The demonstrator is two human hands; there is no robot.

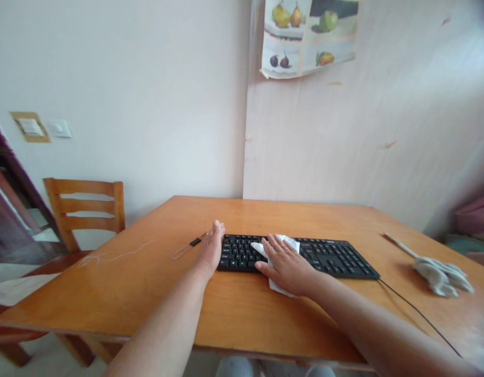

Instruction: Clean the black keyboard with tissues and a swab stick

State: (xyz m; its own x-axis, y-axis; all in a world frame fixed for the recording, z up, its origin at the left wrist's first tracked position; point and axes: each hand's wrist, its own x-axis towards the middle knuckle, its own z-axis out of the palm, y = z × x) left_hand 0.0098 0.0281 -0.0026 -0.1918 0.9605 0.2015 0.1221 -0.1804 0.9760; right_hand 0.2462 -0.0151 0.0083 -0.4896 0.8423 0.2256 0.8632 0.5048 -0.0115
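Note:
A black keyboard (pixel 336 256) lies on the wooden table in front of me. My right hand (pixel 284 264) rests flat over a white tissue (pixel 291 243) on the keyboard's middle-left keys, fingers stretched out and thumb apart. Parts of the tissue stick out beyond the fingers and below the hand; the rest is hidden under the palm. At the keyboard's left end, my left hand (pixel 212 246) stands on its edge against the side, fingers extended and partly hidden. A thin wire loop with a black piece (pixel 195 242) lies left of that hand.
A black cable (pixel 422 317) runs from the keyboard toward the lower right. Grey cloth (pixel 441 275) and a thin rod-like piece (pixel 401 245) lie on the table's right. Pale string (pixel 108 257) lies at left. A wooden chair (pixel 87 204) stands beyond the left edge.

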